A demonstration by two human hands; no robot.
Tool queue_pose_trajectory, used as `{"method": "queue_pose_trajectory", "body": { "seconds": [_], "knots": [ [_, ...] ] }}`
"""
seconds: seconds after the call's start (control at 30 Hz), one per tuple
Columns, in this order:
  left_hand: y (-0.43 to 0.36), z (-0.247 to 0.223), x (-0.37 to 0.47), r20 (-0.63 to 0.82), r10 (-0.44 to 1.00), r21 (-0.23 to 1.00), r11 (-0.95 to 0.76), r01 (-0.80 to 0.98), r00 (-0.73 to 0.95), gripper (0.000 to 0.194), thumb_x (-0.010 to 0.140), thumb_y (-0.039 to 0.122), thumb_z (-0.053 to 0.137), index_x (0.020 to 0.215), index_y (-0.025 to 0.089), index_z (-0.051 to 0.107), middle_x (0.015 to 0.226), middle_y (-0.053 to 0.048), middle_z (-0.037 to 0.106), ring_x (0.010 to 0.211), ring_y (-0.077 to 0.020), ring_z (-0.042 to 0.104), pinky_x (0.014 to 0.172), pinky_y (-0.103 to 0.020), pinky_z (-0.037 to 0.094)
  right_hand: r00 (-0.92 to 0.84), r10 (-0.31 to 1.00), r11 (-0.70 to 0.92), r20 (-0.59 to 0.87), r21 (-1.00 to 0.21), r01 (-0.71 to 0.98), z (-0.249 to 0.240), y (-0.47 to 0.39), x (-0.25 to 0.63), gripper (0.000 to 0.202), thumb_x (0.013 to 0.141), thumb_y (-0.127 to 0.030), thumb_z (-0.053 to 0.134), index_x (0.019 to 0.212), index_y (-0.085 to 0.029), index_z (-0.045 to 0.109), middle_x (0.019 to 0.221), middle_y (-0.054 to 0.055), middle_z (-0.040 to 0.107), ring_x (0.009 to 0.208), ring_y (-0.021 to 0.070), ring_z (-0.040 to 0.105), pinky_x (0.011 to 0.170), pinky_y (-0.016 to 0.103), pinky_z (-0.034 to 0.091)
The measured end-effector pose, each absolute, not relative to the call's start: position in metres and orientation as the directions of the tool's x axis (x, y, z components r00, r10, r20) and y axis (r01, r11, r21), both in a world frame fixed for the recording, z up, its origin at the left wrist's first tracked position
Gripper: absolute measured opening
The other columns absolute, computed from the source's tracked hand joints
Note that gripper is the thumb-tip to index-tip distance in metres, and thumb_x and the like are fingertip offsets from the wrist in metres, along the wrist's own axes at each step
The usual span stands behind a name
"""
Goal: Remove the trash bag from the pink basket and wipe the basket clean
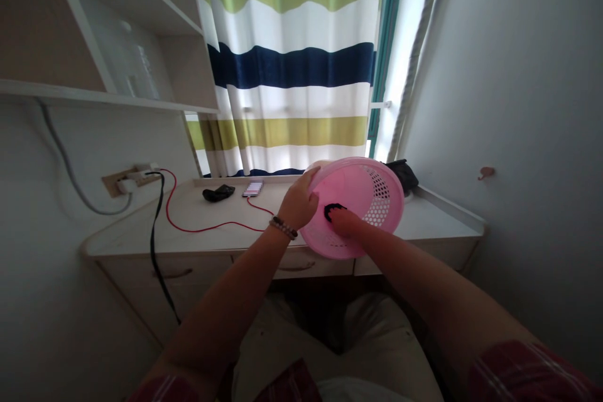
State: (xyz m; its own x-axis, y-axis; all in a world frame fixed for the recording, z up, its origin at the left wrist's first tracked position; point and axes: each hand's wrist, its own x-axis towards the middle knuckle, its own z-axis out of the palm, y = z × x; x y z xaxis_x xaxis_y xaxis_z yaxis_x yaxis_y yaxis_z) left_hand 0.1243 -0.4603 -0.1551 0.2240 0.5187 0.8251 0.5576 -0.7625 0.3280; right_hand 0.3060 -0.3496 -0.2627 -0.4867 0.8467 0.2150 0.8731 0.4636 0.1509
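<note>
A pink plastic basket [351,179] with a perforated side is tilted toward me at the front edge of the desk. My left hand [298,202], with a beaded bracelet on its wrist, is closed on the left part of the rim. Inside the basket, my right hand [345,222] presses a crumpled black piece [332,208], perhaps a cloth, against the pink inner surface. The fingers of that hand are curled over it and partly hide it.
A black crumpled item [218,193] and a phone [253,188] on a red cable [221,225] lie on the white desk [188,243]. A black bag-like thing [405,176] stands behind the basket. Plugs fill a wall socket [126,184] at left; a black cable [157,251] hangs down.
</note>
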Motion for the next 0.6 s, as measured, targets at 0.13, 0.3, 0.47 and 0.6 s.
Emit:
{"method": "queue_pose_trajectory", "body": {
  "seconds": [0.13,0.3,0.47,0.6],
  "knots": [
    [-0.466,-0.212,0.119,0.805,0.576,0.489,-0.78,0.389,0.142,0.068,0.072,0.011,0.057,0.136,0.018,0.036,0.135,-0.011,0.048,0.123,-0.0241,0.05,0.108,-0.042,0.039,-0.506,0.834,0.49,0.22,0.127,0.862,-0.282,-0.345,0.295,0.039,0.091,-0.021,0.041,0.126,-0.008,0.053,0.125,0.02,0.057,0.111,0.0242,0.056,0.096,0.035,0.039],
    [-0.465,-0.276,0.124,0.734,0.672,0.663,-0.676,0.321,-0.098,0.07,0.07,0.007,0.055,0.136,0.017,0.032,0.13,-0.014,0.049,0.117,-0.0241,0.052,0.105,-0.043,0.041,-0.587,0.794,0.576,0.156,0.113,0.809,-0.272,-0.347,0.29,0.035,0.09,-0.022,0.043,0.12,-0.014,0.06,0.117,0.014,0.064,0.099,0.0204,0.062,0.088,0.029,0.043],
    [-0.452,-0.262,0.116,0.753,0.634,0.654,-0.689,0.311,-0.176,0.063,0.071,0.004,0.047,0.132,0.02,0.038,0.128,-0.01,0.05,0.119,-0.0231,0.05,0.108,-0.043,0.037,-0.586,0.8,0.576,0.131,0.108,0.81,-0.269,-0.348,0.275,0.034,0.09,-0.023,0.043,0.119,-0.018,0.059,0.116,0.012,0.065,0.095,0.0207,0.063,0.083,0.03,0.045],
    [-0.451,-0.25,0.104,0.757,0.636,0.644,-0.687,0.337,-0.152,0.063,0.069,0.005,0.05,0.129,0.02,0.042,0.125,-0.009,0.052,0.114,-0.0232,0.052,0.104,-0.041,0.04,-0.549,0.826,0.541,0.124,0.095,0.835,-0.274,-0.333,0.269,0.038,0.09,-0.022,0.042,0.124,-0.011,0.054,0.122,0.018,0.06,0.1,0.0246,0.062,0.086,0.033,0.045]
  ]
}}
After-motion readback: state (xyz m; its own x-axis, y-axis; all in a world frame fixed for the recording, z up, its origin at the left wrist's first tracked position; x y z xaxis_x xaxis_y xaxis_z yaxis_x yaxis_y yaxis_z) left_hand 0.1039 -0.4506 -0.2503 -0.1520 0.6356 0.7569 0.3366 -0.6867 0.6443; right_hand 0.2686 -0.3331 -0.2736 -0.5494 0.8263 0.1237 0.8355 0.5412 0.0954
